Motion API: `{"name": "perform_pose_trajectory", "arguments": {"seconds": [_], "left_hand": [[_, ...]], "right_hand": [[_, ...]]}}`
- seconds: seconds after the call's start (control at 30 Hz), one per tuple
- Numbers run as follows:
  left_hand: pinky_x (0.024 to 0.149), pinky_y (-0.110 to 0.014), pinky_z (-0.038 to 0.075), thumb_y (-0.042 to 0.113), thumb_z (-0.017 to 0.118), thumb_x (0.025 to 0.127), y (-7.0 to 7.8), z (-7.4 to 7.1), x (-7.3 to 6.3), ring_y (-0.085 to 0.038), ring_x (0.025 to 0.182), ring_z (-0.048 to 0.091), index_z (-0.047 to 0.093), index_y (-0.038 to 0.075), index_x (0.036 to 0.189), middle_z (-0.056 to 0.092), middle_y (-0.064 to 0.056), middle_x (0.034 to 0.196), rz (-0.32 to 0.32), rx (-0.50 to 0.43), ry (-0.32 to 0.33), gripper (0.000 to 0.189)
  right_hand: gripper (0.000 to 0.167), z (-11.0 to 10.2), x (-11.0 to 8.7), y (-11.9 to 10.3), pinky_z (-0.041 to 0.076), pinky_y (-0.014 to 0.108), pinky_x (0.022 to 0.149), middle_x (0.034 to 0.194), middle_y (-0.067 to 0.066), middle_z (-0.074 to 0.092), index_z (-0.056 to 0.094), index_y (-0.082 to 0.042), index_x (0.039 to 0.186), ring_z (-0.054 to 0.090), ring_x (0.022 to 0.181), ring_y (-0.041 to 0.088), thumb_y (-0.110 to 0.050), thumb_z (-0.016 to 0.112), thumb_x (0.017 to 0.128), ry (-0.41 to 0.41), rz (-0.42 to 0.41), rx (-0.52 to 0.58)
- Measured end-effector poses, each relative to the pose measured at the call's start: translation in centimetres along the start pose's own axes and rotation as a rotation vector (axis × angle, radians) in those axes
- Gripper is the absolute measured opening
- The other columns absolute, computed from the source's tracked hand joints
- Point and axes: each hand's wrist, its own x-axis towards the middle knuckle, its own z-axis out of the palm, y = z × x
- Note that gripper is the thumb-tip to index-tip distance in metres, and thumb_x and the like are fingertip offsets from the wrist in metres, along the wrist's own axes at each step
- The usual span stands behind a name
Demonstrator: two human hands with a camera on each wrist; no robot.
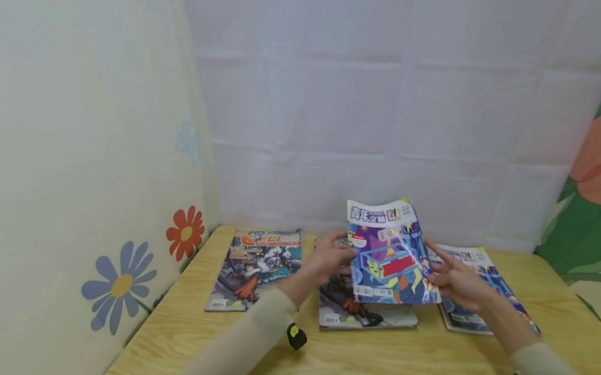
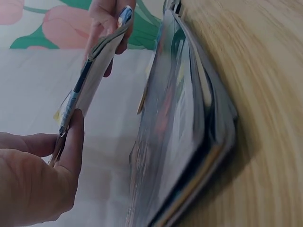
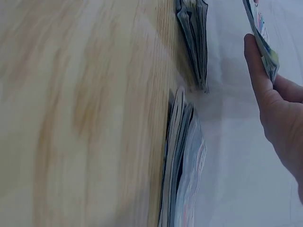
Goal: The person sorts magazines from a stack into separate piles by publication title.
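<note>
Both hands grip one purple-and-blue magazine (image 1: 393, 260) at its opposite side edges: the left hand (image 1: 327, 260) pinches one edge between thumb and fingers, and the right hand (image 1: 459, 279) pinches the other. The magazine is raised and tilted, its cover facing the wearer, above the middle pile (image 1: 342, 306) and apart from it. On the wood-grained desk (image 1: 373, 361), a comic-style magazine (image 1: 257, 273) lies to the left, and the right-hand pile (image 1: 484, 276), topped by a similar purple-and-blue cover, lies partly behind the right hand and forearm.
</note>
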Motion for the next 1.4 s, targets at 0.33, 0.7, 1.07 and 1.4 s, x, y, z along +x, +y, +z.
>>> {"name": "perform_pose_trajectory", "arguments": {"seconds": [0.33,0.7,1.07,1.4], "left_hand": [[0.059,-0.036,0.06,-0.002,0.069,0.091,-2.1,4.3,2.1,-0.023,0.076,0.07,0.045,0.009,0.149,0.07,-0.013,0.103,-0.021,-0.025,0.038,0.064],[0.055,-0.036,0.06,-0.006,0.068,0.09,-3.8,9.5,3.3,-0.024,0.068,0.07,0.051,0.007,0.144,0.07,-0.008,0.098,-0.052,-0.017,0.069,0.059],[0.052,-0.033,0.059,-0.01,0.067,0.087,-4.4,14.2,4.0,-0.027,0.07,0.071,0.051,0.008,0.141,0.071,-0.013,0.084,-0.127,-0.051,0.12,0.059],[0.061,-0.04,0.061,-0.01,0.067,0.087,-5.2,17.5,4.8,-0.024,0.067,0.067,0.06,0.006,0.127,0.069,-0.012,0.08,-0.186,-0.022,0.149,0.043]], "right_hand": [[0.09,-2.0,-2.4,-0.2,0.055,0.044,0.093,0.159,0.027,0.025,0.001,-0.031,0.165,0.062,0.114,0.029,0.013,0.045,0.099,0.202,0.078,0.006],[0.087,-5.0,-5.1,0.5,0.058,0.041,0.083,0.126,0.003,0.057,0.002,-0.023,0.165,0.066,0.102,0.026,0.014,0.044,0.098,0.305,0.073,-0.045],[0.085,-7.7,-7.3,0.1,0.055,0.039,0.087,0.158,0.03,0.012,-0.002,-0.019,0.163,0.06,0.106,0.018,0.011,0.043,0.098,0.372,0.14,-0.122],[0.084,-8.9,-8.7,-0.1,0.056,0.039,0.082,0.152,0.027,0.034,0.006,-0.016,0.163,0.062,0.101,0.017,0.011,0.044,0.093,0.503,0.171,-0.198]]}}
